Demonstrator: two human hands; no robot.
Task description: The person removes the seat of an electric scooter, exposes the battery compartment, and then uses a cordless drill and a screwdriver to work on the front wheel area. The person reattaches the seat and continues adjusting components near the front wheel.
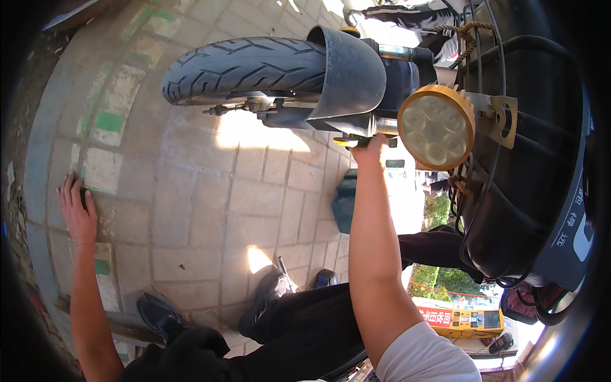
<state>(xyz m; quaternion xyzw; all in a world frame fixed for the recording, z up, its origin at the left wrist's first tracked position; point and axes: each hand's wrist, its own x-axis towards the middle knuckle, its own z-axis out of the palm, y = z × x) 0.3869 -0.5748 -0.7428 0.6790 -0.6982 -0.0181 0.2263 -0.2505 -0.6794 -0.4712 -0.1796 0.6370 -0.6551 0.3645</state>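
Your right hand (369,148) reaches up to the underside of the scooter's front end, upper centre of the frame, fingers curled on a small yellow-and-black part (347,141) just below the mudguard (350,73). You can't tell how tightly they close: the fingers are mostly hidden behind the wrist. Your left hand (77,210) lies flat and spread on the paving (191,210) at the left edge, bracing you, holding nothing.

To do this well, keep the left palm planted so your weight stays off the right arm. Work the part by feel with the fingertips, since the round yellow LED lamp (436,126) crowds the wrist from the right. Keep the forearm off the lamp's metal bracket (503,118); its corner looks sharp.

Counts: one front tyre (245,67), one mudguard, one round lamp with several LED cells, one bracket. One dark green block (344,200) sits on the pavers at centre. Two black shoes (159,315) show at the lower frame. Bundled black cables (490,184) run down right of the lamp.
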